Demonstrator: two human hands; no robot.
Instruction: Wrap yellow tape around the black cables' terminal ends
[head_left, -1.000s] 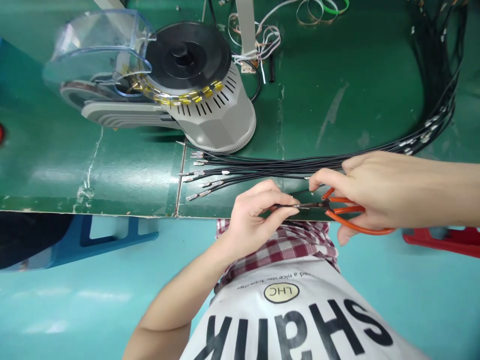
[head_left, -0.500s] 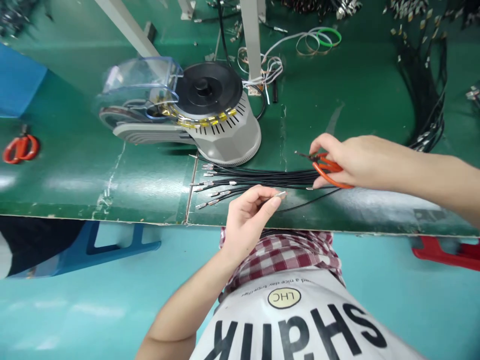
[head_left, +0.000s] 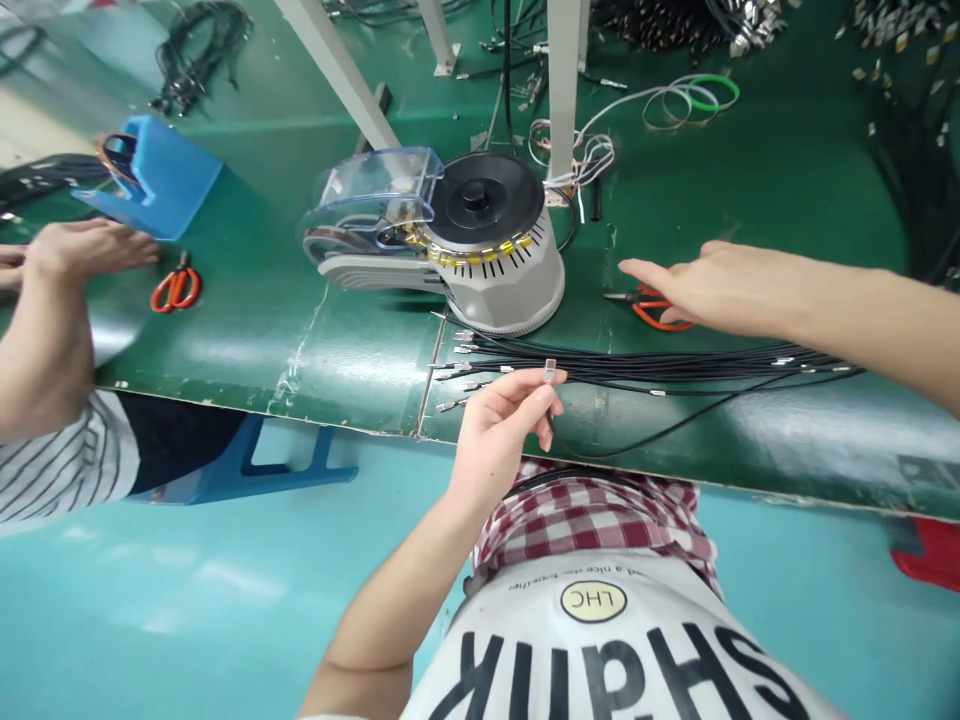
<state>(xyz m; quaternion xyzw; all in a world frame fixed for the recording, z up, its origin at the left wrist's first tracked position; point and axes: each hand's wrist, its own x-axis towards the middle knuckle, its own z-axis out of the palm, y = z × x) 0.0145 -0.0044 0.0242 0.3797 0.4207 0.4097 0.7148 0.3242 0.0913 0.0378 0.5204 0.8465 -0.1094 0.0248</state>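
In the head view, my left hand (head_left: 501,425) pinches a thin black cable near its end. A small clear-and-metal connector (head_left: 550,371) sticks up past the fingertips, and the cable (head_left: 645,443) trails off to the right. Orange-handled cutters (head_left: 646,306) lie on the green bench under my right hand (head_left: 694,288). That hand's index finger is stretched out above them, with its thumb beside the lower handle. Between and below the hands runs a bundle of black cables (head_left: 615,366), its metal-tipped ends pointing left.
A grey label dispenser (head_left: 502,290) with a black turntable and yellow labels stands behind the cables. A co-worker's hands (head_left: 82,255) are at left, near another orange-handled pair of cutters (head_left: 176,288) and a blue holder (head_left: 169,185). White posts (head_left: 564,90) rise at the back.
My right hand has lowered the cutters to the bench and its index finger has straightened. My left hand has turned the connector upright. The view has swung left, bringing a co-worker's hands in.
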